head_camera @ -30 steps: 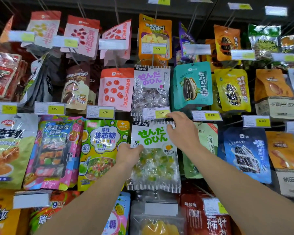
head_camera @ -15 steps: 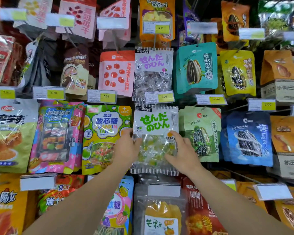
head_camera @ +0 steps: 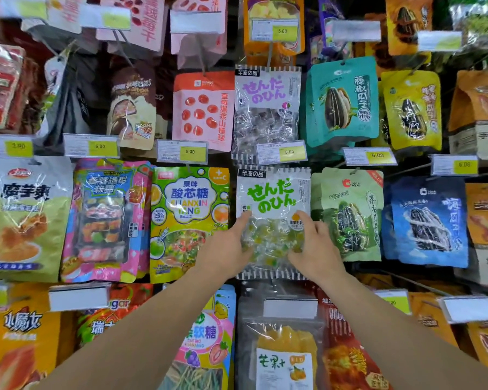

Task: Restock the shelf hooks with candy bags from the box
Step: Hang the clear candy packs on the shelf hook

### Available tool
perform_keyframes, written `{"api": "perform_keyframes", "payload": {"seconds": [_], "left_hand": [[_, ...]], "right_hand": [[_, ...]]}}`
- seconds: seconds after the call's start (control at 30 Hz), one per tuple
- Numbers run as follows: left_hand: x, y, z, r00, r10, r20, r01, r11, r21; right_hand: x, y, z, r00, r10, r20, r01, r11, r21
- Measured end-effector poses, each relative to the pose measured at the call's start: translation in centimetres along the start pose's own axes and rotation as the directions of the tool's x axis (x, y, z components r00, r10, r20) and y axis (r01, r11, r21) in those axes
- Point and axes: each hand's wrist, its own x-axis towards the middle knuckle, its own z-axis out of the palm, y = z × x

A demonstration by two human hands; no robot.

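A clear candy bag with green lettering (head_camera: 272,192) hangs in the middle row under a 5.00 price tag (head_camera: 282,152). My left hand (head_camera: 226,249) lies against the bag's lower left edge, its forefinger stretched up over the front. On the lower right part of the bag rests my right hand (head_camera: 314,243), forefinger pointing up and the other fingers lying on the clear film. Neither hand wraps round the bag. A matching bag with purple lettering (head_camera: 266,108) hangs directly above. The box is out of view.
Snack bags crowd every hook around: a green-yellow candy bag (head_camera: 189,220) to the left, a pale green seed bag (head_camera: 350,215) to the right, a mango bag (head_camera: 282,353) below. Price tags stick out in front of each row.
My right hand came down from the bag's top at the hook to its lower right side. My left hand stayed at the lower left. The bag now hangs straight.
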Motion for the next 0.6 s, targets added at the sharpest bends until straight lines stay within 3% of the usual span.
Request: {"api": "perform_keyframes", "payload": {"seconds": [0.33,0.6], "left_hand": [[-2.3,-1.6,-1.3,0.990,0.107,-0.093,-0.100,0.992,0.077],[-5.8,-3.3,-2.5,0.978,0.172,-0.120,-0.176,0.984,-0.023]], "right_hand": [[-2.8,-3.4,-0.6,0.997,0.071,-0.017,-0.073,0.992,-0.100],[-8.0,-7.2,-1.4,0.995,0.097,0.014,-0.094,0.987,-0.128]]}}
